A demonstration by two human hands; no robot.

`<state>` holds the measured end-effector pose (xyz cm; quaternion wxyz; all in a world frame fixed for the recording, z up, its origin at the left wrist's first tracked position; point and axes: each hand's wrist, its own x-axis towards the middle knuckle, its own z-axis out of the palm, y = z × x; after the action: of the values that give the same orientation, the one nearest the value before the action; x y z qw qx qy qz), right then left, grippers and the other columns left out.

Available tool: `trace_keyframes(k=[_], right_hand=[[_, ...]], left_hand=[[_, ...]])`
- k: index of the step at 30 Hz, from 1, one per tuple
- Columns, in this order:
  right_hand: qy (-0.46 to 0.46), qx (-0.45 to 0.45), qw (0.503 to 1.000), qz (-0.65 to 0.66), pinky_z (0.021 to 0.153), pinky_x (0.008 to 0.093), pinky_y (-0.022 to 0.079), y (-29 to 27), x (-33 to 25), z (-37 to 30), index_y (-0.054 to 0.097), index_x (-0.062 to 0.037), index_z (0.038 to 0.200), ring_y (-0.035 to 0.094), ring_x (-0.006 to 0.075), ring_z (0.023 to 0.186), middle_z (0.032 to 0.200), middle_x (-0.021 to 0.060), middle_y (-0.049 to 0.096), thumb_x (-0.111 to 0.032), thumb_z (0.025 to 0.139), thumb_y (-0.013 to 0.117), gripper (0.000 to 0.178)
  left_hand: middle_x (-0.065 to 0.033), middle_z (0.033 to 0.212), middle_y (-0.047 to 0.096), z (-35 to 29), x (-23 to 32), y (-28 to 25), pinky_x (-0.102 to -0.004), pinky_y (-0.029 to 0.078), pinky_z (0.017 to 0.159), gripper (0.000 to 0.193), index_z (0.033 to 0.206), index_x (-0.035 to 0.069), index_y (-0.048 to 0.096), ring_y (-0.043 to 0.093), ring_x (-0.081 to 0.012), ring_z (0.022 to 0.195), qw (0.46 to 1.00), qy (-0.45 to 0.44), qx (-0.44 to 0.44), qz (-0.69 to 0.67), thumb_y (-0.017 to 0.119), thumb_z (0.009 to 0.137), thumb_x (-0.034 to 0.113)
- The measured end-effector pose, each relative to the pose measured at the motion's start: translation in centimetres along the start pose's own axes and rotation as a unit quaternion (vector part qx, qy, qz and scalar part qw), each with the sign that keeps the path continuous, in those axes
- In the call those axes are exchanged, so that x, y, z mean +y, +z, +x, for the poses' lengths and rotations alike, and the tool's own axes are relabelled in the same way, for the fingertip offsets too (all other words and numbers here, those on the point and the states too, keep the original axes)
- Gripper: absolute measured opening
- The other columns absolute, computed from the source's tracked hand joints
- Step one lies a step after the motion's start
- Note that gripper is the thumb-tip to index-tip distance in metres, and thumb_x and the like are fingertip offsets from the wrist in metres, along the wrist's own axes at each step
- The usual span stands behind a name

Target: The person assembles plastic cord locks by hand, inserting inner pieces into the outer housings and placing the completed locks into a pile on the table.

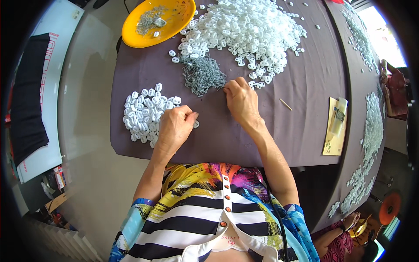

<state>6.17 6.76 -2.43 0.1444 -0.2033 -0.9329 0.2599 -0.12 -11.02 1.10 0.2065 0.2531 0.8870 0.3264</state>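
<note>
My left hand [173,127] is closed, fingers curled in beside the thumb, at the right edge of a small pile of white oval plastic pieces [144,111] with dark marks. One white piece [196,124] shows by its thumb; I cannot tell whether it is held or lies on the cloth. Farther up, my right hand [242,99] is pinched shut, its fingertips close to a heap of small grey pins [203,76]. Whatever either hand holds is hidden by the fingers. Behind the pins spreads a large heap of white plastic pieces [248,26] with holes.
A yellow dish [183,13] with pins and a few white pieces sits at the far left. Right of my right hand lie a toothpick [286,104] and a yellow card pack [334,139]. More white pieces [371,126] cover a second table, where another person [336,240] sits.
</note>
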Motion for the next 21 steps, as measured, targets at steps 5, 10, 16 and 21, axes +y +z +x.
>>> trace_keyframes(k=[5, 10, 16, 21], right_hand=[[-0.032, -0.014, 0.999, 0.037, 0.058, 0.0403, 0.044, -0.4, 0.6, -0.2, 0.051, -0.0024, 0.082, 0.054, 0.0327, 0.068, 0.075, 0.0143, 0.05, -0.006, 0.078, 0.054, 0.006], [-0.072, 0.036, 0.986, 0.148, 0.057, 0.0374, 0.042, -1.9, 1.7, -0.8, 0.049, -0.0007, 0.08, 0.053, 0.0309, 0.064, 0.073, 0.0135, 0.052, -0.002, 0.076, 0.054, 0.006], [-0.05, 0.043, 0.977, 0.205, 0.052, 0.0342, 0.042, -2.8, 2.9, -1.8, 0.051, -0.0017, 0.079, 0.052, 0.0275, 0.058, 0.07, 0.0113, 0.051, 0.001, 0.074, 0.055, 0.007], [-0.017, 0.071, 0.963, 0.261, 0.049, 0.0249, 0.039, -2.0, 3.4, -1.8, 0.052, -0.0003, 0.079, 0.049, 0.0135, 0.053, 0.067, 0.0063, 0.052, 0.002, 0.073, 0.058, 0.009]], left_hand=[[-0.0116, 0.057, 0.058, 2.1, 2.2, 0.9, -0.0301, 0.043, 0.048, 0.014, 0.073, 0.0, 0.061, 0.057, -0.0189, 0.049, 0.997, 0.08, 0.007, 0.01, 0.061, 0.076, 0.013], [-0.0138, 0.072, 0.061, 5.5, 4.0, 3.2, -0.035, 0.046, 0.06, 0.011, 0.077, 0.003, 0.062, 0.06, -0.029, 0.065, 0.986, 0.162, 0.033, 0.027, 0.061, 0.074, 0.013], [-0.0111, 0.074, 0.058, 11.1, 6.2, 5.5, -0.0359, 0.047, 0.061, 0.008, 0.079, 0.006, 0.063, 0.058, -0.0279, 0.068, 0.972, 0.197, 0.112, 0.057, 0.061, 0.073, 0.01], [-0.0093, 0.075, 0.059, 14.4, 5.9, 7.2, -0.034, 0.047, 0.065, 0.01, 0.079, 0.006, 0.064, 0.059, -0.0252, 0.07, 0.966, 0.222, 0.12, 0.05, 0.064, 0.069, 0.008]])
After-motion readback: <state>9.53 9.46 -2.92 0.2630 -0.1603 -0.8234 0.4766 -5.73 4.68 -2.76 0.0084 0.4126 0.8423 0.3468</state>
